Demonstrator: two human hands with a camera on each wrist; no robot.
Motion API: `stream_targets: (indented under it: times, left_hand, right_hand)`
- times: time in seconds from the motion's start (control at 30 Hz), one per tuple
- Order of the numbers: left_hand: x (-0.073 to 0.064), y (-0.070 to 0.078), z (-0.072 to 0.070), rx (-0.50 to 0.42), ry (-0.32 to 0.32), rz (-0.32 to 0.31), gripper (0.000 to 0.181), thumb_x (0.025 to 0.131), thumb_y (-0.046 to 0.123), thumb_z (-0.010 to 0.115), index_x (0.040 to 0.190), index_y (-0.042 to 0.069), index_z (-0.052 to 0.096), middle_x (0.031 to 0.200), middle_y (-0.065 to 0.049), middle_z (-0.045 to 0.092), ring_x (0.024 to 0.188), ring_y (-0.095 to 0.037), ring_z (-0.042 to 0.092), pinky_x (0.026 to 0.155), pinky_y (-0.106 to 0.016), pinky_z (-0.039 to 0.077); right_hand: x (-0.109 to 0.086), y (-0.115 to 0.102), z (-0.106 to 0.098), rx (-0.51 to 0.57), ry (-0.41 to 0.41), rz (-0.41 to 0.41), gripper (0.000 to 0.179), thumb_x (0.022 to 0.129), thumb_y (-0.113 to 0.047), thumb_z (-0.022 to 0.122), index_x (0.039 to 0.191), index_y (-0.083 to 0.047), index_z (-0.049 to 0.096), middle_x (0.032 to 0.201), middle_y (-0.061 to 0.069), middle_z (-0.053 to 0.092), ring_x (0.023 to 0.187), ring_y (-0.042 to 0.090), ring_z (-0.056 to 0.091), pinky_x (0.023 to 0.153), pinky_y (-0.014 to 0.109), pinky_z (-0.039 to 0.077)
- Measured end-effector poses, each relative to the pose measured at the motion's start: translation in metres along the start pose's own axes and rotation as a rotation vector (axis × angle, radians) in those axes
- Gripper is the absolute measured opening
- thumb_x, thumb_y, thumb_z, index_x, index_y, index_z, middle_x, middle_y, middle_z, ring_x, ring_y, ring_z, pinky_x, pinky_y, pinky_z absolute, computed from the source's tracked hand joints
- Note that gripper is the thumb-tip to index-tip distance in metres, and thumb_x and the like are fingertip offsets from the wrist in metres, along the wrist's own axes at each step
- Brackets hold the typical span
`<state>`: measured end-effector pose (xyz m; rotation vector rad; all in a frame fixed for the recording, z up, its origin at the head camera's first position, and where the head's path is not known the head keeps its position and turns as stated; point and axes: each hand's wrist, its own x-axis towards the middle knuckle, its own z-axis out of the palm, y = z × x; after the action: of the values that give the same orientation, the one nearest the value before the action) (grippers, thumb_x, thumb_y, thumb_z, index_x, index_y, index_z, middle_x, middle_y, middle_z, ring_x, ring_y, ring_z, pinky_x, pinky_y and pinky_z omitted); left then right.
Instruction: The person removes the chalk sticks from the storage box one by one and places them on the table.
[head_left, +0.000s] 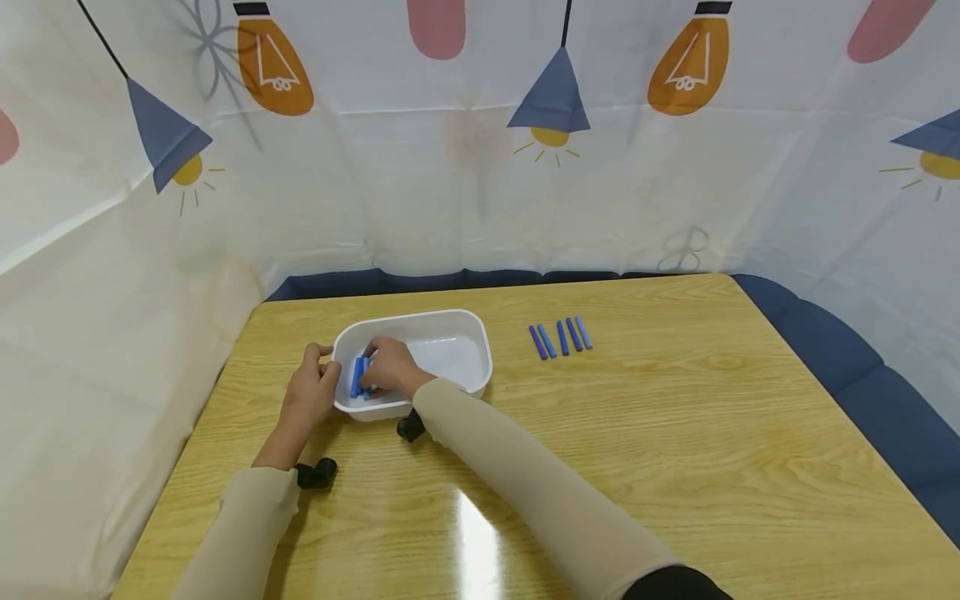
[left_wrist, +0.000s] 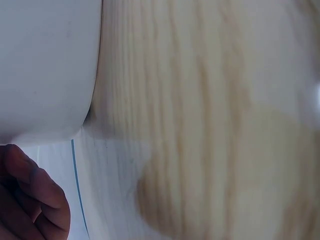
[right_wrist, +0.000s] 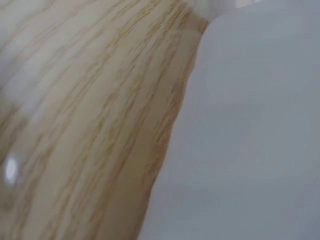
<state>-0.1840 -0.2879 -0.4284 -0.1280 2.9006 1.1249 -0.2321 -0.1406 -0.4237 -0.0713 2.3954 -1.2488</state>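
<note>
Plainly, the work lies at a white tray (head_left: 453, 354) on the left part of a wood-grained table (head_left: 712, 433); the person's left hand (head_left: 309, 387) is at the tray's left end, its fingers bent and its tips at the rim; the left wrist view shows bent fingers beside a lower corner of the tray, yet whether they pinch the rim or merely rest against it cannot be told.

The right hand (head_left: 392, 367) reaches into the tray, fingers bent down over the short blue sticks (head_left: 356, 377) that lie side by side near its left end; the fingertips are at the rightmost of these, but the hand covers part of it, and whether finger and thumb are closed on it cannot be told; the right wrist view shows only the tray's outer wall and the table.

Outside the tray, to its right, five more sticks (head_left: 562, 337) lie on the table in a slanting row, two just beside each other on the left and three on the right, in lighter and darker blues; both arms wear beige sleeves (head_left: 517, 467), with a small black device (head_left: 318, 473) at each wrist; beyond the table hangs pale cloth (head_left: 420, 192) printed with lamps and bulbs, above dark blue padding (head_left: 840, 333).
</note>
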Motion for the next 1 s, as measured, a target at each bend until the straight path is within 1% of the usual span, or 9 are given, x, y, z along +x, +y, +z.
stream_targets:
  times: [0.07,0.27,0.4,0.53,0.63,0.67,0.8,0.9,1.0]
  left_hand:
    - [0.0004,0.0006,-0.0001,0.000,0.001,0.000,0.048,0.098,0.033,0.030,0.139,0.009,0.034,0.094,-0.015,0.060,0.082,-0.025,0.053,0.066,-0.029,0.042]
    - [0.0008,0.0019,-0.0009,-0.007,-0.004,-0.002,0.048,0.098,0.032,0.030,0.139,0.009,0.034,0.098,-0.017,0.062,0.086,-0.026,0.054,0.068,-0.030,0.042]
    - [0.0006,0.0011,-0.0003,-0.004,-0.001,0.006,0.047,0.098,0.031,0.030,0.138,0.008,0.034,0.091,-0.015,0.060,0.080,-0.025,0.053,0.065,-0.030,0.041]
    - [0.0007,0.0000,0.0013,-0.001,0.008,0.017,0.046,0.097,0.030,0.030,0.137,0.008,0.035,0.082,-0.011,0.056,0.071,-0.023,0.050,0.061,-0.030,0.040]
    - [0.0006,0.0003,0.0021,0.000,0.011,0.024,0.045,0.097,0.030,0.030,0.136,0.008,0.036,0.079,-0.010,0.056,0.067,-0.021,0.049,0.059,-0.030,0.040]
    - [0.0006,0.0004,0.0022,0.001,0.011,0.024,0.045,0.097,0.029,0.030,0.136,0.008,0.036,0.080,-0.011,0.056,0.067,-0.021,0.049,0.059,-0.030,0.040]
    - [0.0000,0.0014,0.0019,-0.002,0.012,0.017,0.046,0.097,0.030,0.030,0.137,0.007,0.035,0.086,-0.014,0.060,0.072,-0.023,0.051,0.061,-0.030,0.040]
    - [-0.0003,0.0015,0.0013,-0.003,0.008,0.006,0.046,0.098,0.030,0.030,0.138,0.008,0.035,0.091,-0.016,0.061,0.076,-0.025,0.052,0.062,-0.030,0.040]
    - [0.0002,0.0015,0.0010,-0.005,0.003,0.003,0.047,0.098,0.031,0.030,0.138,0.008,0.035,0.093,-0.017,0.062,0.076,-0.025,0.053,0.062,-0.030,0.041]
  right_hand:
    - [-0.0002,-0.0005,-0.0010,0.004,0.002,-0.001,0.046,0.072,-0.005,0.080,0.114,-0.010,0.060,0.089,0.007,0.061,0.055,0.017,0.065,0.051,0.026,0.053]
    - [0.0018,-0.0020,-0.0028,0.023,-0.003,0.013,0.048,0.072,-0.004,0.079,0.115,-0.011,0.060,0.092,0.007,0.060,0.056,0.017,0.064,0.051,0.026,0.053]
    - [0.0030,-0.0013,-0.0029,0.027,-0.006,0.015,0.047,0.073,-0.004,0.079,0.116,-0.012,0.060,0.092,0.006,0.060,0.058,0.017,0.064,0.051,0.026,0.053]
    - [0.0025,0.0002,-0.0024,-0.035,0.020,-0.024,0.046,0.072,-0.007,0.079,0.114,-0.015,0.062,0.094,0.003,0.062,0.066,0.014,0.062,0.057,0.024,0.052]
    - [0.0022,0.0011,-0.0023,-0.092,0.045,-0.048,0.046,0.071,-0.010,0.080,0.113,-0.016,0.063,0.096,0.001,0.063,0.072,0.012,0.058,0.063,0.022,0.049]
    - [0.0022,0.0012,-0.0024,-0.101,0.050,-0.052,0.046,0.071,-0.011,0.080,0.113,-0.016,0.063,0.096,0.000,0.063,0.074,0.011,0.057,0.064,0.022,0.048]
    - [0.0023,0.0008,-0.0030,-0.068,0.035,-0.036,0.045,0.072,-0.010,0.079,0.115,-0.014,0.063,0.093,0.002,0.063,0.072,0.012,0.060,0.063,0.022,0.050]
    - [0.0020,0.0006,-0.0037,-0.043,0.015,-0.030,0.042,0.074,-0.009,0.078,0.114,-0.011,0.064,0.090,0.002,0.062,0.070,0.012,0.060,0.062,0.022,0.050]
    - [0.0012,0.0006,-0.0045,-0.040,0.003,-0.041,0.038,0.075,-0.009,0.077,0.111,-0.008,0.067,0.085,0.001,0.063,0.068,0.010,0.060,0.061,0.021,0.050]
